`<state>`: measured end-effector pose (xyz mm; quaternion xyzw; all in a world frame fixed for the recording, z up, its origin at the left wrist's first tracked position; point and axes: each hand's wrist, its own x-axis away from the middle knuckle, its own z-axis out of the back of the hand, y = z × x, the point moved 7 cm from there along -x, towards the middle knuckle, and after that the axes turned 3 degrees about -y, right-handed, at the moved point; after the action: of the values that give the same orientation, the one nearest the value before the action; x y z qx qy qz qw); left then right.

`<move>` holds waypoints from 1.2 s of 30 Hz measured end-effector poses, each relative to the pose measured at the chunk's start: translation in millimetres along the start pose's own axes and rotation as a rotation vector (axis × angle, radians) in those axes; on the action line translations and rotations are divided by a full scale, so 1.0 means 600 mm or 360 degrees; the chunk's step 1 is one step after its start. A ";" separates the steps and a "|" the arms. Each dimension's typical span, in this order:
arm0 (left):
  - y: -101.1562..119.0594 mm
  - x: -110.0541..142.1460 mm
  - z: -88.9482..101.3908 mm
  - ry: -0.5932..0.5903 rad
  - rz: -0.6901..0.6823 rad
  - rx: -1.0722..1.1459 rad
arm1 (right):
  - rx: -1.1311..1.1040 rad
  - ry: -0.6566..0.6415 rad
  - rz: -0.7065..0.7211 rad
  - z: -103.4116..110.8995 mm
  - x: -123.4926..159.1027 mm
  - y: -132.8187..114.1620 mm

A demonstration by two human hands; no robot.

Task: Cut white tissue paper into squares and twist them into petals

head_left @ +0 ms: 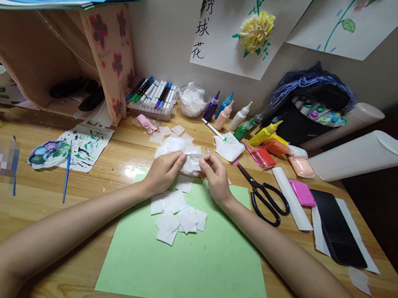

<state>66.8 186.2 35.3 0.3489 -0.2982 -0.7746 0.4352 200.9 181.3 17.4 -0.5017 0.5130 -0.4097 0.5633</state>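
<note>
Between my two hands is a small piece of white tissue paper [192, 162]. My left hand [163, 171] pinches its left side with thumb and forefinger. On the opposite edge, the thumb and fingers of my right hand [216, 175] close on it. Behind and below the hands lies a heap of white tissue squares [172, 145], partly hidden by them. More loose tissue squares [168, 224] lie overlapping on a green sheet of paper [185, 274], nearer to me.
Black-handled scissors [268, 201] and a phone [338, 228] lie to the right. Paint bottles [223, 116], a marker set [152, 95] and a tissue-filled bowl [192, 101] line the back. A paintbrush [66, 177] and a paint palette [45, 154] are on the left.
</note>
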 end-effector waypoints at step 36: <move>0.004 0.010 0.009 0.0231 -0.0061 -0.0225 | 0.0254 -0.0209 -0.0025 -0.012 -0.001 0.012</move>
<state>61.5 180.9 38.5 0.3782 -0.2037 -0.7746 0.4642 193.3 181.9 10.5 -0.4851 0.4368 -0.4197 0.6307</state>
